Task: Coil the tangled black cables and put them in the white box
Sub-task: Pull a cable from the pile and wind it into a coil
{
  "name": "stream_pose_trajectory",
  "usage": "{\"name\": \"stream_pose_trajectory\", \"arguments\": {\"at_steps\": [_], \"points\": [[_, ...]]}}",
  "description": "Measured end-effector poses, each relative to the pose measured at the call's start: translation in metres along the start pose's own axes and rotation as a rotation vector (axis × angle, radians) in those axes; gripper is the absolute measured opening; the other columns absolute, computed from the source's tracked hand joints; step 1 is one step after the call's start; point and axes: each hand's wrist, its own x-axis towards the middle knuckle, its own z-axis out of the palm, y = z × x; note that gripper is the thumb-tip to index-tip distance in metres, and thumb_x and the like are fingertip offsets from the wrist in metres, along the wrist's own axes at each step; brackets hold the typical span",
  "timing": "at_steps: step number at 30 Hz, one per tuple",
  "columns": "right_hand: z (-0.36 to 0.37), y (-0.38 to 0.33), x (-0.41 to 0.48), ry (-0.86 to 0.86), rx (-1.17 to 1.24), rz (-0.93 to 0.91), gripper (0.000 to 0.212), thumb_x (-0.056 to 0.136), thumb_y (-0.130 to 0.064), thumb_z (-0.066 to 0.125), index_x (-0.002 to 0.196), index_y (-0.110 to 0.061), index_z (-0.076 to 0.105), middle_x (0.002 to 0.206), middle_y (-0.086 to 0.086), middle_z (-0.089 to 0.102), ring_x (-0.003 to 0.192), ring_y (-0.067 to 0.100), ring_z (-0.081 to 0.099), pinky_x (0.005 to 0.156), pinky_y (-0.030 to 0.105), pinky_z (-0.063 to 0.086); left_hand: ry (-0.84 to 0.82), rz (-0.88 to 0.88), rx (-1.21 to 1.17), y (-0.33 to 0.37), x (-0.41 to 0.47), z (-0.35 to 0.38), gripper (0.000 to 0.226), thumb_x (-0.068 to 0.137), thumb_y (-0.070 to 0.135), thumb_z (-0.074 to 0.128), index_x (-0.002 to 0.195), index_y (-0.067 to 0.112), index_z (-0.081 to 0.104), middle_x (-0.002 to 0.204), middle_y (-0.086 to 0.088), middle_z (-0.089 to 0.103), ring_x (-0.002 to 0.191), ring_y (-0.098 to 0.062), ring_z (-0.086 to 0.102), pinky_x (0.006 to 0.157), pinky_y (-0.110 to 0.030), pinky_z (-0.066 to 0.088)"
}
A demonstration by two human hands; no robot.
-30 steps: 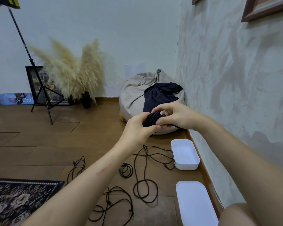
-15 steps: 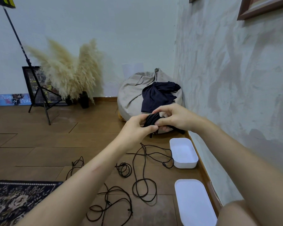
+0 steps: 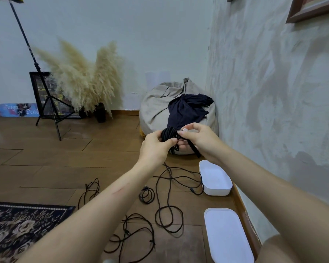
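Head view, left hand (image 3: pixel 156 147) gripping coiled cable (image 3: pixel 168 134), right hand (image 3: pixel 202 138) pinching it, now drawn rightward

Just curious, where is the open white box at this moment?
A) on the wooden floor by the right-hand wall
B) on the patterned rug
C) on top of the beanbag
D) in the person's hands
A: the open white box sits on the wooden floor beside the wall, while the left hand and right hand hold a black cable bundle higher up.
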Motion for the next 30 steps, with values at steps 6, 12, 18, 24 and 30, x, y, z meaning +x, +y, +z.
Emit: {"name": "stream_pose_trajectory", "arguments": {"at_steps": [6, 12, 18, 24, 30], "points": [[0.0, 0.008, -0.002, -0.021, -0.029, 0.133, 0.028, 0.1, -0.007, 0.063, 0.121, 0.01, 0.058, 0.074, 0.012, 0.07, 0.062, 0.015, 0.069, 0.069, 0.031, 0.064, -0.038, -0.014, 0.002, -0.003, -0.001, 0.001, 0.012, 0.09, 0.028, 0.076, 0.099, 0.033, 0.07, 0.098, 0.006, 0.076, 0.098, -0.016, 0.07, 0.095, -0.047, 0.056], [0.005, 0.007, -0.004, 0.011, -0.097, 0.068, 0.026, 0.101, -0.006, 0.06, 0.125, 0.004, 0.055, 0.087, 0.018, 0.068, 0.068, 0.017, 0.068, 0.07, 0.03, 0.064, -0.058, -0.081, -0.067, -0.002, -0.001, 0.0, 0.012, 0.088, 0.029, 0.077, 0.097, 0.033, 0.071, 0.101, 0.003, 0.076, 0.101, -0.019, 0.07, 0.1, -0.049, 0.054], [0.002, 0.007, -0.004, 0.025, -0.203, -0.003, 0.032, 0.098, -0.008, 0.066, 0.122, 0.005, 0.051, 0.086, 0.017, 0.067, 0.069, 0.016, 0.066, 0.076, 0.034, 0.064, -0.049, -0.141, -0.124, -0.002, -0.001, 0.002, 0.009, 0.084, 0.03, 0.078, 0.089, 0.034, 0.071, 0.098, -0.001, 0.077, 0.101, -0.023, 0.072, 0.1, -0.052, 0.055], [0.01, 0.008, -0.009, -0.086, -0.413, -0.049, 0.024, 0.098, -0.006, 0.064, 0.12, 0.001, 0.057, 0.101, 0.025, 0.068, 0.077, 0.021, 0.064, 0.077, 0.037, 0.059, -0.015, -0.148, -0.082, -0.007, 0.002, -0.002, 0.022, 0.071, 0.043, 0.074, 0.09, 0.032, 0.073, 0.095, -0.003, 0.077, 0.097, -0.026, 0.072, 0.095, -0.056, 0.056], [0.009, 0.009, -0.005, -0.085, -0.397, -0.059, 0.019, 0.096, -0.008, 0.068, 0.11, -0.002, 0.056, 0.091, 0.017, 0.069, 0.075, 0.019, 0.066, 0.077, 0.033, 0.06, 0.035, -0.056, 0.112, -0.008, 0.0, -0.002, 0.01, 0.091, 0.038, 0.07, 0.1, 0.036, 0.066, 0.094, 0.009, 0.071, 0.097, -0.017, 0.066, 0.09, -0.044, 0.056]]}}
